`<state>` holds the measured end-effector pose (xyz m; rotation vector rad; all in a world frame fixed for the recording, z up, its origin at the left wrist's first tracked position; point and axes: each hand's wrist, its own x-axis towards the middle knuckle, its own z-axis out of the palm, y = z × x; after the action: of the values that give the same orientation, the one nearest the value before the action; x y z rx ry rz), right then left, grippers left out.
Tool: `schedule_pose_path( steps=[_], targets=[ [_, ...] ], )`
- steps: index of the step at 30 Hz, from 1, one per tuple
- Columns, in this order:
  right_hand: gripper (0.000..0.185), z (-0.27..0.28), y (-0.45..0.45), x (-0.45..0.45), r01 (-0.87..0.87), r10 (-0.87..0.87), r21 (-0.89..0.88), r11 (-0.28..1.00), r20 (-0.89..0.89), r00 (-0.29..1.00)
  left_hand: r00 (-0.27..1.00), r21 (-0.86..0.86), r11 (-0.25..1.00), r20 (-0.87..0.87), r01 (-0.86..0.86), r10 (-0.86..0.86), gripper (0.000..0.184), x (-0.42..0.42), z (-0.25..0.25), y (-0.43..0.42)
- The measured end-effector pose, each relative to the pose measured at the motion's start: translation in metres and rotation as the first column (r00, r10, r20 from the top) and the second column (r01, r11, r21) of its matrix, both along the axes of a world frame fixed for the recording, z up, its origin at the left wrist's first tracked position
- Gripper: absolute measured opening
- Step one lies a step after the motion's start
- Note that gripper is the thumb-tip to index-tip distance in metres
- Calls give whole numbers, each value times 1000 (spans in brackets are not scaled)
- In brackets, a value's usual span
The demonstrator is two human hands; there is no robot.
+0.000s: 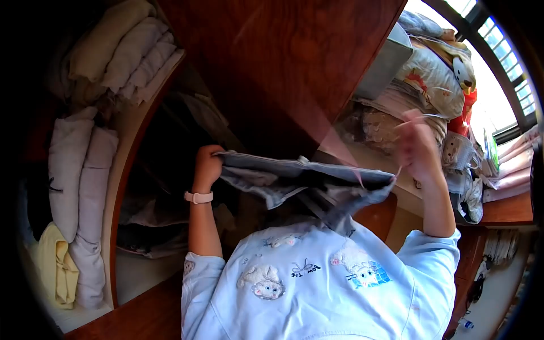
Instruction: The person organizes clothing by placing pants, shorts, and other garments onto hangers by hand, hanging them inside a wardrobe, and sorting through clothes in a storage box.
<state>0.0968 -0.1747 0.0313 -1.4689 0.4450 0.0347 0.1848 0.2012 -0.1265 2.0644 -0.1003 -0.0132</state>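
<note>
My left hand [209, 161], with a pink watch band on its wrist, is closed on one end of the waistband of grey trousers [263, 161]. The trousers hang in front of my chest, their waist gaping and the lower part out of sight. Beyond the other end of the waistband is my right hand [419, 147], raised and blurred by motion, with its fingers curled. A thin pale pink, hanger-like thing [433, 116] sticks out of these fingers. Pink strands from it reach down to the waistband, where their ends are smeared.
At the left, rolled pale clothes [85, 175] and a yellow cloth [58, 266] fill curved shelves. A dark wooden panel [272, 62] stands ahead. Folded bedding [433, 76], a grey box [385, 65] and bags are piled at the right by a barred window [504, 51].
</note>
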Motion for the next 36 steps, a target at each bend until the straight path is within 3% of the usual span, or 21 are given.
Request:
schedule_pose_path(
  steps=[1,2,4,5,7,8,10,12,14,17,18,20,21,22,24,25,28,32,34,36],
  targets=[
    [44,-6,-16,-3,-127,56,191,973,338,940,988,-157,986,-149,-62,39,19,-4,-6,5],
    [45,-11,-18,-12,-14,-112,322,947,370,922,961,-327,904,-69,-274,267,18,-13,-15,-9],
    [47,-13,-5,-34,-138,-127,384,913,589,798,996,-332,940,-49,-83,70,14,-22,2,-18],
    [46,-17,-5,-45,-277,-82,374,885,711,699,992,-313,943,-101,-110,82,9,-29,16,-31],
    [42,-19,1,-74,-167,-338,489,856,774,535,1000,-345,938,-18,-23,18,4,-40,24,-48],
    [38,-22,3,-86,-41,-496,558,829,766,409,1000,-367,930,9,-14,19,4,-45,25,-57],
    [31,-29,12,-102,-42,-576,625,780,742,344,987,-278,960,161,30,16,2,-50,24,-70],
    [19,-39,30,-105,-137,-494,642,755,693,525,974,-215,972,222,95,-46,4,-53,31,-78],
    [13,-44,49,-103,-98,-421,667,739,570,706,959,-154,979,269,130,-85,6,-57,40,-88],
    [8,-55,63,-114,-205,-532,803,559,537,654,933,-29,991,340,133,-115,9,-57,57,-99],
    [8,-56,67,-114,-199,-539,806,557,533,652,928,42,993,354,111,-118,10,-57,61,-102],
    [13,-59,74,-114,97,-794,856,508,422,437,936,41,992,326,121,-128,13,-57,63,-108],
    [22,-54,76,-113,160,-862,895,416,332,382,921,49,993,370,111,-122,12,-56,61,-111],
    [22,-56,73,-113,165,-869,897,410,329,370,904,58,993,412,100,-115,12,-55,60,-113],
    [36,-63,66,-114,-146,-737,861,487,495,461,904,62,991,406,116,-131,13,-54,57,-116],
    [47,-61,68,-106,-149,-697,812,565,566,440,906,60,991,401,120,-134,13,-54,56,-116],
    [54,-71,66,-91,-78,-639,691,718,700,318,936,58,987,311,153,-163,14,-52,56,-115],
    [54,-77,84,-60,-117,-633,693,711,704,323,908,46,983,378,177,-181,14,-49,60,-118],
    [54,-78,95,-46,-44,-619,645,763,748,238,888,70,978,408,199,-210,15,-49,61,-119],
    [54,-76,96,-34,-143,-514,526,838,850,115,897,59,978,391,200,-207,16,-49,63,-120]
  ],
)
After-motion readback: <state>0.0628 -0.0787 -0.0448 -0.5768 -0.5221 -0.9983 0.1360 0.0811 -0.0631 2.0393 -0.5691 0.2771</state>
